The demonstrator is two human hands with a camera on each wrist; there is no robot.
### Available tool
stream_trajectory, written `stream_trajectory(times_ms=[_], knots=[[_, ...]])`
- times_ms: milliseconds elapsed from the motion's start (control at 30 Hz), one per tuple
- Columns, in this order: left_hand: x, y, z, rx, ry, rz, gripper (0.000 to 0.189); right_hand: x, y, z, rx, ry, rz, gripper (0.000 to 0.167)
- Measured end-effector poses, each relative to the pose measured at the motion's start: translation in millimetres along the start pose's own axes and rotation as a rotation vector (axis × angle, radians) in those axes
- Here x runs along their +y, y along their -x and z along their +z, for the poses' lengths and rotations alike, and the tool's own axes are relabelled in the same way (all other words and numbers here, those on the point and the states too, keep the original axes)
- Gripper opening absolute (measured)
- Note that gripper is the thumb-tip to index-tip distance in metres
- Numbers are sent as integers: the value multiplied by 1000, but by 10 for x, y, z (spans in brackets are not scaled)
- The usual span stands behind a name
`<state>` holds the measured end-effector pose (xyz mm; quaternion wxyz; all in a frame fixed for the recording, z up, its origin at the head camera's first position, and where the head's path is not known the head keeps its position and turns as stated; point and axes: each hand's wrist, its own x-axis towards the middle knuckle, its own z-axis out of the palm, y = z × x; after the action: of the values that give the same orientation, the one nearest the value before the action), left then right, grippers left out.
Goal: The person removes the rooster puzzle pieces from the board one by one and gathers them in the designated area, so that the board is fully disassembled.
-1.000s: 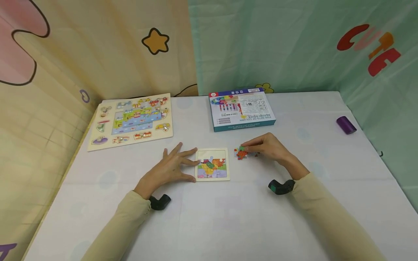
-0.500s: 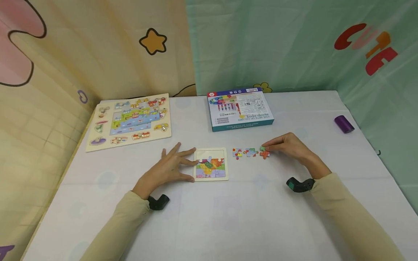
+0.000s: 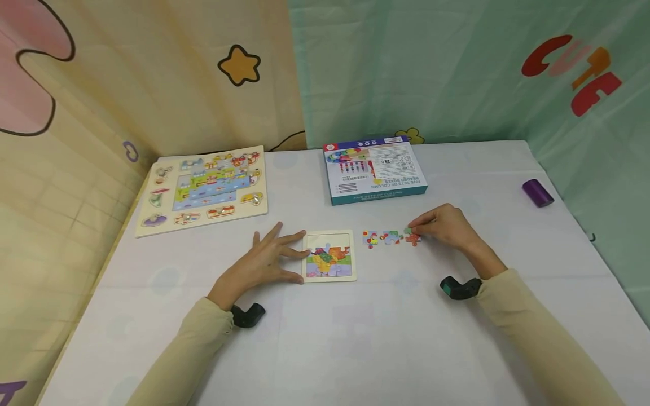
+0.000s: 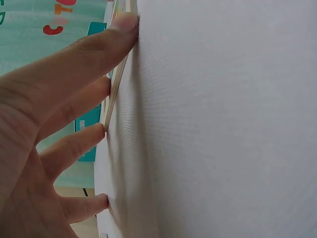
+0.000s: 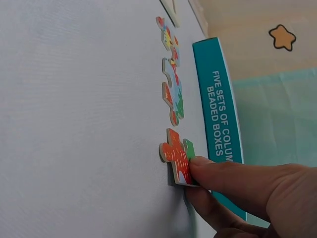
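Note:
My left hand has its fingers spread. Thumb and fingertips touch the left edge of a small square wooden puzzle board. Jigsaw pieces with an orange and yellow picture fill the lower part of the board; its upper part shows bare. To the board's right, my right hand pinches a red and green jigsaw piece by its green corner between thumb and finger. In the right wrist view this piece stands slightly tilted, close to the cloth. Two more pieces, a blue one and a yellow-red one, lie in a row beside it.
A white and teal box lies at the back of the white-covered table. Back left is a large wooden knob puzzle with a smaller picture panel on it. A purple cylinder lies at the far right.
My right hand has moved right with the red and green piece, uncovering the two other pieces, and has held nearly still since half a second ago. The left hand has stayed at the board.

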<state>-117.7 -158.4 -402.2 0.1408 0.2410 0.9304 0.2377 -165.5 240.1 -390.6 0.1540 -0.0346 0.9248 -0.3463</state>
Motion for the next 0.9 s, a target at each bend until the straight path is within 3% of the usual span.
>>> stream_trajectory(times_ms=[533,900], knots=[[-16,-1,13,7,-1,10,62,10,18,59,96,36,-8,12],[21,-14,1,30,-19,-7,61,-25,36,30,119,27,-9,20]])
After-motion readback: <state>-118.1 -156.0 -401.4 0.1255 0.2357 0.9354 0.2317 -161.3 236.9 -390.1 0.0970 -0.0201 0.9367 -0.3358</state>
